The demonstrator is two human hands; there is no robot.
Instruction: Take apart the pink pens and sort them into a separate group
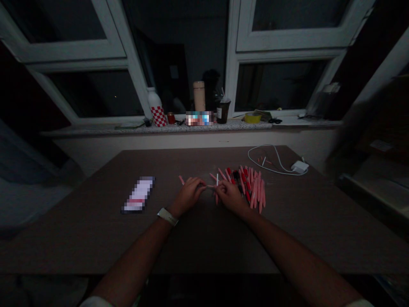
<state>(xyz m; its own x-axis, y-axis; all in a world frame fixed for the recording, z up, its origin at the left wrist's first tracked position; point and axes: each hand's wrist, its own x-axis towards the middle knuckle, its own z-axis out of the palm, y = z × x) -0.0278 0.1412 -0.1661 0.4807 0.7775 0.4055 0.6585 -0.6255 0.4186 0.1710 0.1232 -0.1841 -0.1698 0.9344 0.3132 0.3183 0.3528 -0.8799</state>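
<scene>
Carefully, the left hand (pixel 188 195) pinches a slim pink tube (pixel 209 186) in a narrow grip, its long axis running sideways and pointing at the right hand (pixel 231 197), whose fingers close around an upright white stick (pixel 217 179). Above the brown table (pixel 79 230), a slip could send either piece rolling into the heap of pink and red pens (pixel 251 185).

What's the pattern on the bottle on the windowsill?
Red-and-white checks cover the lower part of the white bottle; it shows best in the head view.

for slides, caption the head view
Left hand and right hand hold a thin pink rod beside a heap of pink rods
</scene>
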